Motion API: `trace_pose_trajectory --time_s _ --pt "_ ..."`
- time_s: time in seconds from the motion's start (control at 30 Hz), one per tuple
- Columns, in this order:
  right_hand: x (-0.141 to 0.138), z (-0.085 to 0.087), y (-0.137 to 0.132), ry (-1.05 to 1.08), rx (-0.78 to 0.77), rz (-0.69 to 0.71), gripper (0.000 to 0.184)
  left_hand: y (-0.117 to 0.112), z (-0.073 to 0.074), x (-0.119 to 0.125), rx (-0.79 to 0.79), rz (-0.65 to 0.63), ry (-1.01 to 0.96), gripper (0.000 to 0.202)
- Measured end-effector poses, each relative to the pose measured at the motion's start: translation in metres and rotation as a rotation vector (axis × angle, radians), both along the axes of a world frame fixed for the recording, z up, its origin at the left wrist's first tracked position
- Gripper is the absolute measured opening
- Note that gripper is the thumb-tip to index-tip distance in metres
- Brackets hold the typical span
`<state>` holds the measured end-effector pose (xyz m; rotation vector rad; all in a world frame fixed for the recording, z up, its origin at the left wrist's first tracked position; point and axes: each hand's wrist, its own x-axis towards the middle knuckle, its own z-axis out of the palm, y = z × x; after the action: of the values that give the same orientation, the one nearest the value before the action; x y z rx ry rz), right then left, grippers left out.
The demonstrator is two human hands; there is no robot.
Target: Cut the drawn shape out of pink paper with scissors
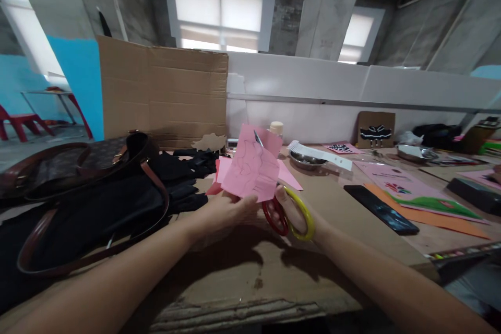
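Observation:
A pink sheet of paper (245, 167) with drawn outlines is held up over the cardboard. My left hand (230, 211) is closed on its lower edge, the thumb on the front and the other fingers hidden behind it. In my right hand (289, 211) is a pair of scissors (307, 219) with one red and one yellow handle loop. Fingers pass through both loops. A blade tip shows above a cut near the top of the sheet, and the rest of the blades is hidden by the paper. More pink paper (291, 177) lies behind it.
A brown handbag (105, 156) and black cloth (78, 224) lie left. Behind stand a cardboard panel (172, 94) and a capped bottle (276, 128). To the right are a metal bowl (307, 160), a black phone (379, 209) and a pink printed folder (415, 188).

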<state>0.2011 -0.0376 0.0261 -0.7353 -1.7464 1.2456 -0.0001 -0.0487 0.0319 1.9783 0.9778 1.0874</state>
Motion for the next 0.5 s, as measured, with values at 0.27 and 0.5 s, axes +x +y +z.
trace_pose_trajectory --time_s 0.27,0.5 --pt "-0.001 0.0 -0.002 0.127 -0.216 0.028 0.062 0.029 0.009 -0.021 -0.09 0.404 -0.463 0.046" --pt "-0.001 -0.009 -0.003 0.177 -0.256 0.071 0.057 0.035 0.026 -0.052 0.082 0.472 -0.264 0.027"
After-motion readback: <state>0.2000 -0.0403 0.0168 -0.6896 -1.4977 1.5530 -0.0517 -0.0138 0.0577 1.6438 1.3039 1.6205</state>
